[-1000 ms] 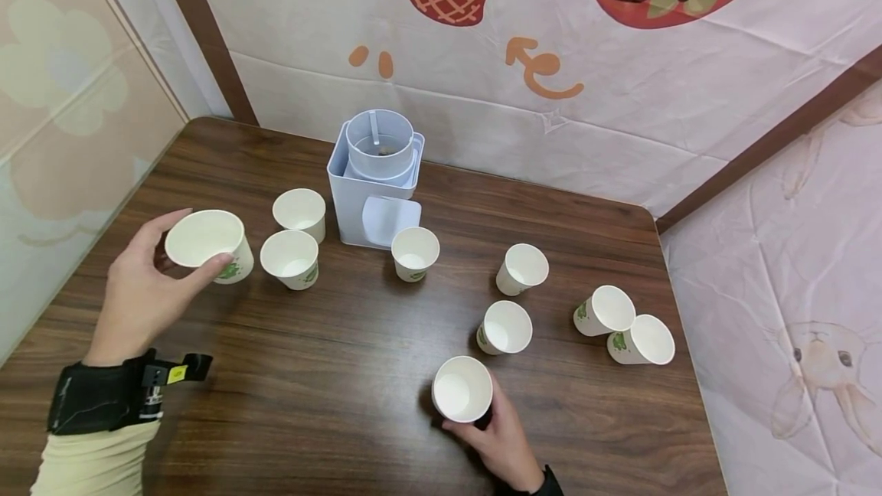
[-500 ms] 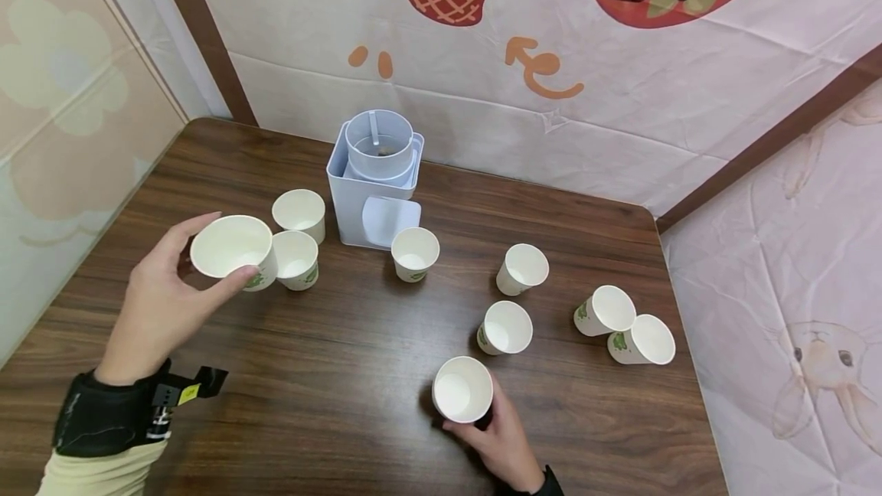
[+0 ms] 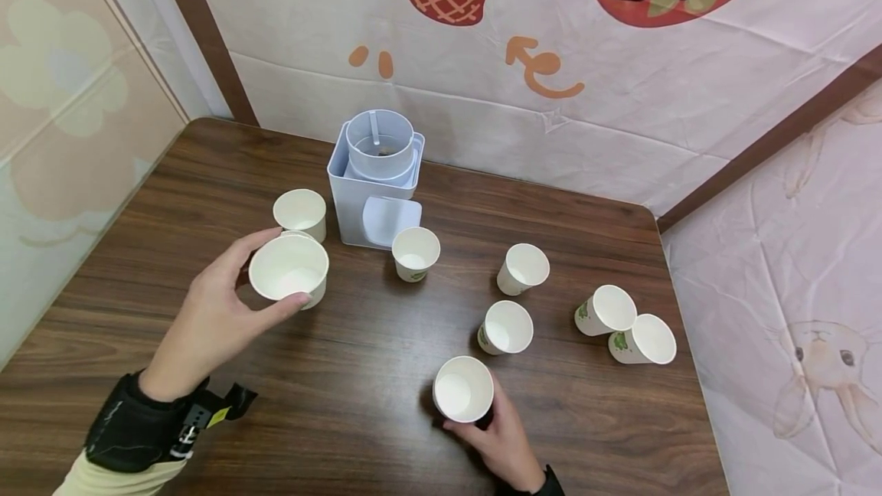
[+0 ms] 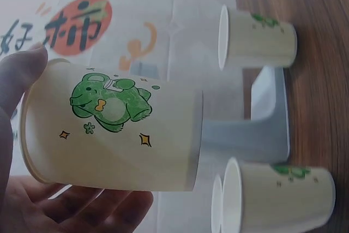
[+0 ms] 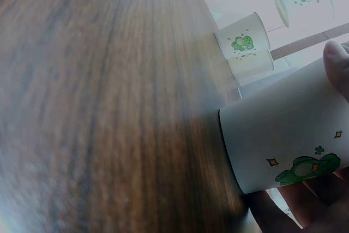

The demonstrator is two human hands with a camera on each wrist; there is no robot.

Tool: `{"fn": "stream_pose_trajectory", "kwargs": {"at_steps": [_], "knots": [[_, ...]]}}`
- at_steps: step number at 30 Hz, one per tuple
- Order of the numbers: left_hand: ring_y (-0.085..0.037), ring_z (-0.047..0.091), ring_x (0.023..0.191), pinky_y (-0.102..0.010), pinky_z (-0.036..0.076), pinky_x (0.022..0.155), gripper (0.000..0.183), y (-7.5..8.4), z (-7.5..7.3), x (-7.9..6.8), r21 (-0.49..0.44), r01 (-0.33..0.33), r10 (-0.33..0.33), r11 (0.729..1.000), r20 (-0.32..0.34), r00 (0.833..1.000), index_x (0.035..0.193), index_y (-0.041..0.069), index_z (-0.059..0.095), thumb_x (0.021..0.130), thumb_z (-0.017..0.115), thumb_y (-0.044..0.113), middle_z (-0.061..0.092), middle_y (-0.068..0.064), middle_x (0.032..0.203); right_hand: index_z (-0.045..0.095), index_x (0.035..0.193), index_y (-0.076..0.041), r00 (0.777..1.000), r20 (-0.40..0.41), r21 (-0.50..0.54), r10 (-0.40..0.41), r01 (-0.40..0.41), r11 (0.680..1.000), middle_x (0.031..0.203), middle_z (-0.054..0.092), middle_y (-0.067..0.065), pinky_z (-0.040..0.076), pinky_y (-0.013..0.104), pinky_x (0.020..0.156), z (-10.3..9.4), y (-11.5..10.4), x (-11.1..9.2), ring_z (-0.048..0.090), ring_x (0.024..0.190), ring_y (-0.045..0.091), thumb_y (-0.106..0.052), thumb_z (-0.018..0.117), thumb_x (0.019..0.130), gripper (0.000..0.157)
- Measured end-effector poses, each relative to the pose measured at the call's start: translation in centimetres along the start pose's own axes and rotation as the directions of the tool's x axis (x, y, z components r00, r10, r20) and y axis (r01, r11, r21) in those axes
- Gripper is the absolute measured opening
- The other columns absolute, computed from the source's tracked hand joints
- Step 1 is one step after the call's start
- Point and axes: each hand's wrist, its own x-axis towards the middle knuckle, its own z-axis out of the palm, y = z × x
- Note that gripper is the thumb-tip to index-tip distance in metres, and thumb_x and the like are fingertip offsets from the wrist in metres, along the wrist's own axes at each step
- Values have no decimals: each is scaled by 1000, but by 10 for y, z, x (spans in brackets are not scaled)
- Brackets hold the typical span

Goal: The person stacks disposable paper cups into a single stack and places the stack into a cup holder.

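Note:
My left hand [image 3: 217, 312] holds a white paper cup [image 3: 289, 270] by its side, raised above the table. That cup, printed with a green bear [image 4: 112, 102], is clear of the tabletop in the right wrist view. In the head view it mostly hides another cup standing behind it. Just beyond stands a further paper cup [image 3: 300, 209]. Fingers and thumb of my right hand [image 3: 499, 435] grip a second white paper cup [image 3: 463, 389] near the front of the table, its base right at the wood in the right wrist view.
A pale blue box-shaped device [image 3: 351, 205] with a round container on top stands at the back. A paper cup [image 3: 415, 255] is at its front. More cups stand to the right, including one cup [image 3: 506, 327] beyond my right hand. A printed cloth [image 3: 468, 106] hangs behind the table.
My left hand has carried its cup rightward and toward the front, now overlapping the cup that was beside it. My right hand and its cup have stayed put.

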Motion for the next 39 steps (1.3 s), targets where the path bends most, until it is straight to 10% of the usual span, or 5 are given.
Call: {"fn": "stream_pose_trajectory", "kwargs": {"at_steps": [39], "knots": [[-9, 55, 104, -33, 50, 86, 79, 72, 62, -20, -215, -93, 157, 972, 306, 939, 128, 16, 46, 66, 78, 53, 57, 7, 118, 44, 138, -11, 1000, 9, -7, -6, 7, 1000, 128, 57, 11, 44, 32, 98, 0, 3, 0, 55, 115, 28, -17, 80, 74, 74]]}}
